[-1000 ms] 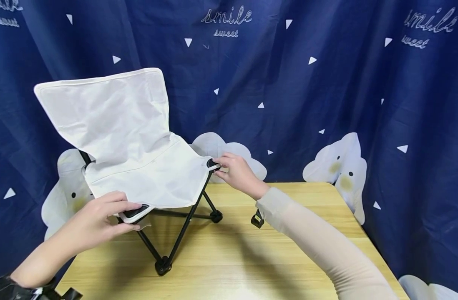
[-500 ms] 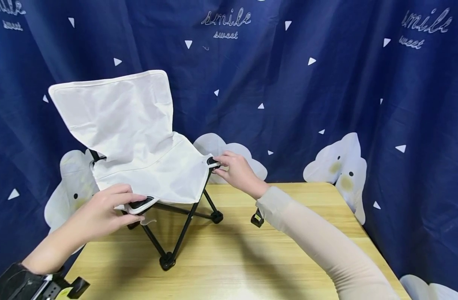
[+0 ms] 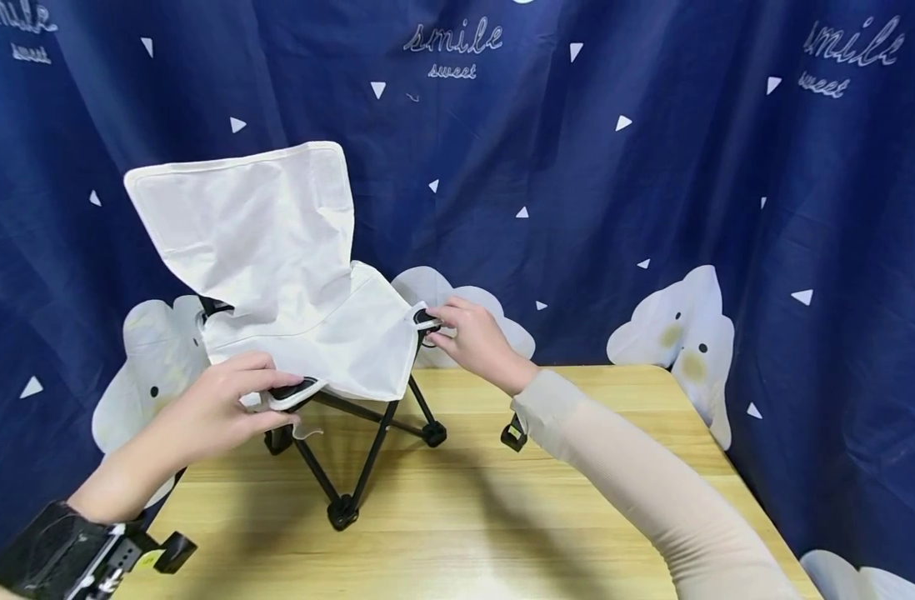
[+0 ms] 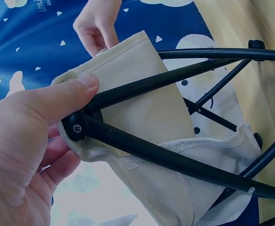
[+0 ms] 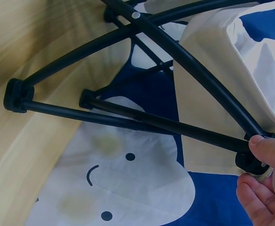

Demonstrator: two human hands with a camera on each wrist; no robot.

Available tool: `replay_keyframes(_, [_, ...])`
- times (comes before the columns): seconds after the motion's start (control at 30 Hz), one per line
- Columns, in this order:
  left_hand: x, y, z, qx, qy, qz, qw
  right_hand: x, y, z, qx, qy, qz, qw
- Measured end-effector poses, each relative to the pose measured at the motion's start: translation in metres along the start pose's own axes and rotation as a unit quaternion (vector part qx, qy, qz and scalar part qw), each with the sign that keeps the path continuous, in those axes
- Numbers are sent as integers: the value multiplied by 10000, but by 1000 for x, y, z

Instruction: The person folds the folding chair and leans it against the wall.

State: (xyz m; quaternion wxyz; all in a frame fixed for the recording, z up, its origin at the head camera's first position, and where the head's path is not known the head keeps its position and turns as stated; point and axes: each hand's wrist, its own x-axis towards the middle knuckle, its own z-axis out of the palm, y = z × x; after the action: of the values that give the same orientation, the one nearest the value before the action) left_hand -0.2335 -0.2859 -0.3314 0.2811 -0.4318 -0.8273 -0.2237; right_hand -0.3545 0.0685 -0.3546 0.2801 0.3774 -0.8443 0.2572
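Rightward and slightly up slides the left hand (image 3: 221, 404), and along with it come the near corner of the folding chair (image 3: 330, 342), its backrest (image 3: 255, 208) and its near foot (image 3: 342, 512), while the right hand (image 3: 476, 337) hardly budges. So the chair is left of centre, on the wooden table (image 3: 547, 517), with the blue curtain (image 3: 502, 167) behind. Both grips are pinches: left fingers over the left corner pad (image 3: 292, 389), thumb beneath; right thumb and fingers on the right corner pad (image 3: 425, 317), near mid-frame.

Looks like the front corners are being drawn together. Done well, I'd say, that's an even pull, hands kept level, thumbs clear of closing tubes, cloth free to crease; a lopsided tug might twist the frame.

Over to the left wrist view, and there's the underside the head view misses: a black joint (image 4: 75, 126) with a screw, the thumb close beside it, and pale mesh trim (image 4: 175, 143) at lower centre. The right wrist view adds crossed tubes (image 5: 76, 54), their silver rivet (image 5: 136, 15) at upper centre. Whether every foot bears on the table, I can't tell.
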Motion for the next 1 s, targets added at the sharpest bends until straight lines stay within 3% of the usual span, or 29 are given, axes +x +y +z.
replay_keyframes(0.57, [18, -9, 7, -216, 192, 155, 9995, 5, -2, -5, -40, 134, 12, 9999])
replay_keyframes(1.0, [33, -8, 8, 188, 56, 20, 9998, 9, -3, -8, -161, 204, -28, 9997])
